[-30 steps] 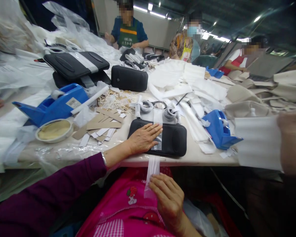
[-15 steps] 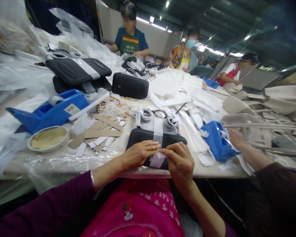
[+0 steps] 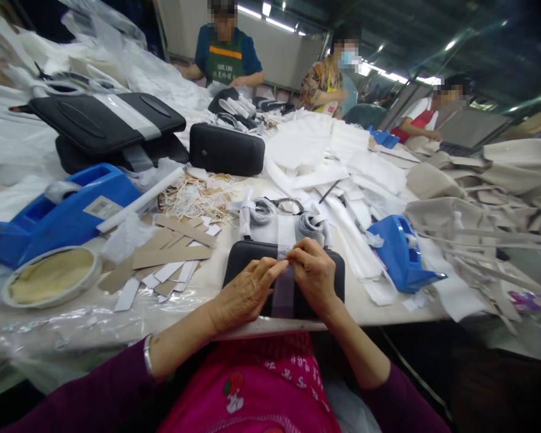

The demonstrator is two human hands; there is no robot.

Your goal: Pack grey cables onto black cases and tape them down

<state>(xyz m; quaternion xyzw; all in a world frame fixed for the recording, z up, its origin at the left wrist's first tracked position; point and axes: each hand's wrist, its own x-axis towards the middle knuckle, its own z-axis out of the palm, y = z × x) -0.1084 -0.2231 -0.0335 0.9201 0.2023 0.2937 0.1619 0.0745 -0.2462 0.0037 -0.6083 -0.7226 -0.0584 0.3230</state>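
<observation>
A black case (image 3: 241,255) lies flat at the table's front edge, with a translucent strip (image 3: 283,294) running across its middle. Coiled grey straps (image 3: 313,225) rest just behind it. Over the case's left half is my left hand (image 3: 247,288), its fingers bent and closed, tips at the strip. My right hand (image 3: 314,273) is closed in a pinch over the strip, its fingertips meeting those of my left hand. Whatever the two pinches hold is too small to make out.
Blue tape dispensers stand left (image 3: 67,210) and right (image 3: 403,255). A round dish (image 3: 51,276), card strips (image 3: 171,257) and black cases (image 3: 226,150) lie leftward. White sheets (image 3: 306,144) cover the middle; beige bags (image 3: 451,222) lie right. People work across the table.
Both hands have moved up along the strip; my left fingers have curled from lying flat. The view has shifted, and another person's hand and sleeve at the right have left the table area.
</observation>
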